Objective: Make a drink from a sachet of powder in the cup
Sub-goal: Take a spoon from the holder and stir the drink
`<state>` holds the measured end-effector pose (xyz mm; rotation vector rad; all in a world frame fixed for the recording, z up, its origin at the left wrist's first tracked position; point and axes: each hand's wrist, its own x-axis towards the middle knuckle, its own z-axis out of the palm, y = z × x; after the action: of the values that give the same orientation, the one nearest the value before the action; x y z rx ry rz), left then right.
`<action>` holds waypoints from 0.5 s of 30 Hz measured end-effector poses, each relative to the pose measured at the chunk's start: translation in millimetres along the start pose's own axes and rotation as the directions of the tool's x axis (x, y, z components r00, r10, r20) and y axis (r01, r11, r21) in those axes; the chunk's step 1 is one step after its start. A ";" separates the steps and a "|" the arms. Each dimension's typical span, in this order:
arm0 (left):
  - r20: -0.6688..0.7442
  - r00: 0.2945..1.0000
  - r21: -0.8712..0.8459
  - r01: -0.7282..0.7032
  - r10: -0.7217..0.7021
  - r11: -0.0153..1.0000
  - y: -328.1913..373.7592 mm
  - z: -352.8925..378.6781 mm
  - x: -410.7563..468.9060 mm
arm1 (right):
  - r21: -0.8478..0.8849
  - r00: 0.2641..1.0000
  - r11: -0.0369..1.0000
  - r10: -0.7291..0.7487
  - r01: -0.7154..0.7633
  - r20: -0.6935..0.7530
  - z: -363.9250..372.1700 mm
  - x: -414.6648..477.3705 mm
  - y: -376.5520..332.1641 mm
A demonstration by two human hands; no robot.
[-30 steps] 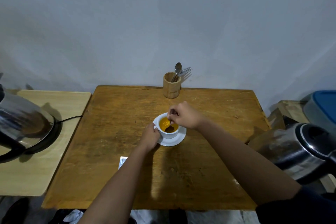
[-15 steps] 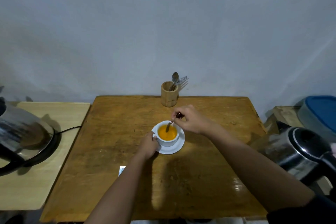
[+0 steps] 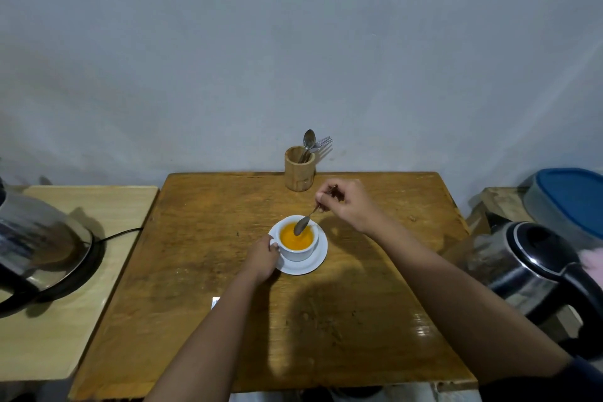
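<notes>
— What's in the white ceramic cup (image 3: 298,246)?
— Orange liquid, and the bowl of a small metal spoon (image 3: 302,224). It sits on a white saucer (image 3: 310,264) mid-counter (image 3: 195,271).
— The hands?
— The right hand (image 3: 347,204), at two o'clock from it, pinches the spoon's handle. The left hand (image 3: 262,256), at eight o'clock, has its fingers closed around the cup's handle.
— And behind?
— At twelve o'clock, a wooden holder (image 3: 299,172) with cutlery.
</notes>
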<state>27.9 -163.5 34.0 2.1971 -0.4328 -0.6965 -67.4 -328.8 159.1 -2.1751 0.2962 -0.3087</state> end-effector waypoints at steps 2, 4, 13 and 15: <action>0.002 1.000 -0.006 -0.002 0.002 1.000 -0.2 -0.9 -1.3 | 0.060 0.996 0.997 0.055 -0.051 -0.069 -0.4 0.4 4.0; -0.006 1.000 -0.010 0.000 0.000 1.000 -0.9 -1.2 -1.6 | 0.158 0.977 0.982 0.130 -0.103 -0.170 -1.8 0.8 8.4; -0.040 0.999 -0.080 0.021 -0.024 0.997 -1.5 0.4 -4.3 | 0.774 0.731 0.630 0.554 -0.055 -0.399 -18.5 -8.6 42.2; -0.045 0.999 -0.101 0.009 -0.013 0.995 -1.1 0.8 -6.0 | 0.840 0.626 0.533 0.689 -0.096 -0.365 -13.8 -15.0 53.9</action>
<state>22.7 -160.2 34.7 2.1173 -0.3548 -0.6590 -91.3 -365.3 121.4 -0.9834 0.9274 -0.7821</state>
